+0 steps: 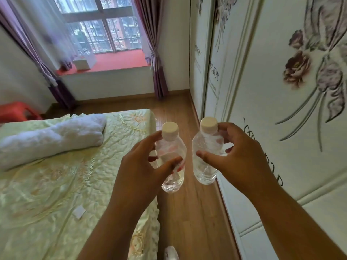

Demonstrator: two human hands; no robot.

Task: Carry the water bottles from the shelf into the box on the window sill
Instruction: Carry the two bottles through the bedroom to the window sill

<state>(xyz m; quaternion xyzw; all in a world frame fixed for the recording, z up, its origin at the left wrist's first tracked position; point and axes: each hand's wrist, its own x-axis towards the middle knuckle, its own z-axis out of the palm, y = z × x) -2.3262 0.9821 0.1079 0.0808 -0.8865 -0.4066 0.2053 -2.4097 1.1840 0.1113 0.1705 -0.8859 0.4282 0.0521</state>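
we hold one clear water bottle in each hand, out in front of us above the wooden floor (189,212), in the aisle between bed and wardrobe.

left hand (139,167): thumb and fingers curled round the left bottle (171,156) at its middle; white cap up, bottle leaning a little, base toward us.

right hand (238,156): thumb across the front, fingers wrapped behind the right bottle (205,152); white cap up, near upright. the two bottles are just beside each other, not touching.

the box (82,63), white, sits on the red window sill (120,60) at the far end of the room, toward its left end, partly behind a sheer curtain. too blurred to make out what is in it. it is well apart from the bottles.

left of us: bed (56,184) with pale green quilted cover, a rolled white blanket (50,139) lying across it, a small white scrap (79,212) on the cover. a red stool (17,110) beyond the bed's far corner.

right of us: wardrobe doors (272,91), white with purple flower print. purple curtains (158,72) tied back at both sides of the window.
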